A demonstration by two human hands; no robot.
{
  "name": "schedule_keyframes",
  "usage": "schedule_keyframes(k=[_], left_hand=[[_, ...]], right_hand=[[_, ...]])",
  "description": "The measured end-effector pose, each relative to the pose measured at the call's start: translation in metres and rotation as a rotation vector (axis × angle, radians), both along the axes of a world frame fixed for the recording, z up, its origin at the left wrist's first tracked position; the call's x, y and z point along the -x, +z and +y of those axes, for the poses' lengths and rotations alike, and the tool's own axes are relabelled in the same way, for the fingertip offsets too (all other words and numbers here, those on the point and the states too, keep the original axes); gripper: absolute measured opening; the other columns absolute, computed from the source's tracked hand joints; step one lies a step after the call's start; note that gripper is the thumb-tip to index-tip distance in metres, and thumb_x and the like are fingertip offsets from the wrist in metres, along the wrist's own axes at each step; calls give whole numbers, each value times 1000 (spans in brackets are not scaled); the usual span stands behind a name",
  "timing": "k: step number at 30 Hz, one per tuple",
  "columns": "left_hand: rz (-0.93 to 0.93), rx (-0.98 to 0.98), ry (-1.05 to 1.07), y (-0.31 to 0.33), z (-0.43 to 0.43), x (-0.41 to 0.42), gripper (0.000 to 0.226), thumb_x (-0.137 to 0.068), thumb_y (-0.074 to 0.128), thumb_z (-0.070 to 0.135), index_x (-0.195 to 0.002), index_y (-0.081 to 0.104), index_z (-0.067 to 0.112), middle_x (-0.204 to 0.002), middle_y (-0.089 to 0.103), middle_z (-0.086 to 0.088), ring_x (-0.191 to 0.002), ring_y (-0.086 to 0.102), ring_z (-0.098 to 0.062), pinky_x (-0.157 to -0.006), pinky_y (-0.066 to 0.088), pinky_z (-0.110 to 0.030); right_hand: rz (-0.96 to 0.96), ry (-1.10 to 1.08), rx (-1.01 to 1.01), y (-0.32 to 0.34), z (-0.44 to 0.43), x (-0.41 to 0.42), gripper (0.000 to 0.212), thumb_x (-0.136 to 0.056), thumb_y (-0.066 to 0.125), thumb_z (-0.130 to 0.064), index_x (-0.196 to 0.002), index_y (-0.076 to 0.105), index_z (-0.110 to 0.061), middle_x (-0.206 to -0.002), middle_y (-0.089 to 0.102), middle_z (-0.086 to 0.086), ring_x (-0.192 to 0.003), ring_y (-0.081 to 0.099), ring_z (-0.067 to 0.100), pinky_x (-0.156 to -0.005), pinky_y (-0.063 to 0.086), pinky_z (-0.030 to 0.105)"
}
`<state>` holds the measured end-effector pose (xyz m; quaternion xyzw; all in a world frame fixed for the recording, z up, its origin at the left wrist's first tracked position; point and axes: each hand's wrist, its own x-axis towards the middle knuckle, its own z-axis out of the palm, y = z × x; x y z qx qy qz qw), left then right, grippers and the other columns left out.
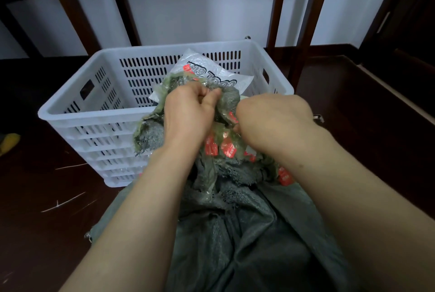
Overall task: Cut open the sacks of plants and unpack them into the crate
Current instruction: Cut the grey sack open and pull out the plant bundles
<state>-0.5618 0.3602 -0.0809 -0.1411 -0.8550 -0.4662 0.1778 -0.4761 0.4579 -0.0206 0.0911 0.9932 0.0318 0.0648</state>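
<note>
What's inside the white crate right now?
A white plastic bag with black lettering sits in the crate. Its floor and any plants are hidden behind the sack, left hand and right hand.

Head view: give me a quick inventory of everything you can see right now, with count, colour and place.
white slotted plastic crate: one, white, on the floor beyond the hands.
crinkled white plastic bag with black lettering: one, white, inside the crate.
grey-green woven sack with clear tape and red labels: one, grey-green, foreground, its top raised at the crate's near rim.
yellow object: one, yellow, floor at the left edge; cannot tell what it is.
pale thin slivers: a few, pale, floor left of the sack.
dark wooden uprights: several, dark brown, against the back wall.
left hand: grips the sack's taped top.
right hand: grips the tape beside it.
</note>
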Motion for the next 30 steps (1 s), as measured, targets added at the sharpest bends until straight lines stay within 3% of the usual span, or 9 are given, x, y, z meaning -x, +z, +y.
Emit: schedule_keyframes(k=[6,11,14,18,21,23,24,27,30], left_hand=[[-96,-34,55,-1,-20,9,37,-85,68,31,-57,49,18,-53,48,4,-51,42,-15,-59,37,-27],[-107,-12,27,0,-11,6,38,-86,67,32,-57,48,17,-53,48,3,-52,43,-17,-59,34,-26],[-124,1,35,2,-12,7,39,-85,68,33,-57,48,17,-52,46,3,-50,40,-14,-58,31,-26],[-138,-13,66,-4,-24,12,37,-84,69,31,-57,48,16,-52,47,1,-53,42,-21,-58,37,-29],[-148,-8,55,-6,-23,8,37,-85,69,31,-57,48,19,-52,47,2,-49,41,-15,-56,33,-27],[-145,-7,43,-3,-22,7,36,-86,67,32,-58,48,19,-54,48,2,-50,42,-15,-56,34,-27],[-147,-9,36,-3,-23,8,35,-87,66,33,-59,49,19,-55,49,1,-51,43,-17,-57,36,-28],[-170,-31,33,-6,-31,13,32,-88,63,36,-64,50,20,-64,56,-3,-61,52,-24,-64,47,-36],[-211,-89,-26,-7,-33,13,31,-89,61,36,-67,49,19,-71,58,-10,-68,57,-28,-73,52,-49]], right_hand=[[17,-35,57,4,18,3,13,-94,53,-27,-84,57,-21,-74,49,-6,-76,50,23,-53,31,31],[82,-4,-24,-9,11,5,31,-95,53,-23,-69,36,-19,-67,36,-3,-77,43,23,-49,23,27],[121,8,-9,-20,11,10,24,-95,54,-21,-76,40,-20,-66,34,-3,-77,42,22,-47,21,27],[34,-32,93,-13,20,9,12,-94,54,-29,-86,57,-22,-73,47,-6,-80,49,23,-60,34,33],[-19,-43,142,-7,30,10,17,-91,58,-37,-97,64,-22,-84,57,-6,-87,56,22,-72,44,36],[-39,-22,296,-7,43,13,22,-88,63,-39,-92,70,-19,-75,60,-5,-77,58,19,-73,50,33],[-72,-25,433,-7,51,13,22,-87,65,-37,-86,73,-16,-63,59,-6,-63,56,16,-63,49,28],[-184,-135,837,-8,78,10,26,-87,64,-30,-76,71,-8,-41,40,-4,-32,29,9,-36,26,15],[-146,-226,1124,-17,96,10,28,-87,60,-32,-74,64,-8,-45,35,-3,-32,21,6,-35,15,10]])
